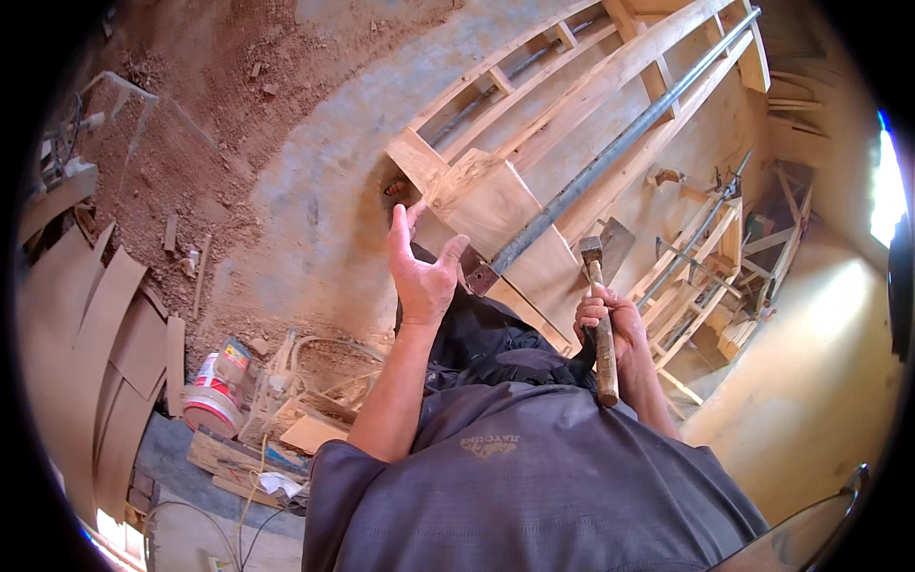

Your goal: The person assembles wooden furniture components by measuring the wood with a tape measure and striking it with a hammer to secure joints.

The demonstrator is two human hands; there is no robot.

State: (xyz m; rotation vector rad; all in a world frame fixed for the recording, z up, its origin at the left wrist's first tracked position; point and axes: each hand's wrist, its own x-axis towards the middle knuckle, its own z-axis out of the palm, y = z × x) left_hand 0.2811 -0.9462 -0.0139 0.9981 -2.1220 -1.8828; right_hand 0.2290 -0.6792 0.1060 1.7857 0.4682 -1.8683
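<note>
My left hand [422, 267] is raised with fingers spread, empty, its fingertips close to the near end of a wooden frame [496, 205] made of pale planks. My right hand [607, 324] grips the wooden handle of a hammer [600, 315], whose metal head points up beside the frame. A long metal bar clamp [610, 157] runs along the frame, with its rusty jaw near my left hand.
Thin curved plywood sheets [86, 334] lean at the left. A red and white plastic container [214, 396] and wood offcuts [286, 419] lie on the dusty concrete floor. More wooden frames and clamps [705, 257] are stacked at the right. Sawdust covers the far floor.
</note>
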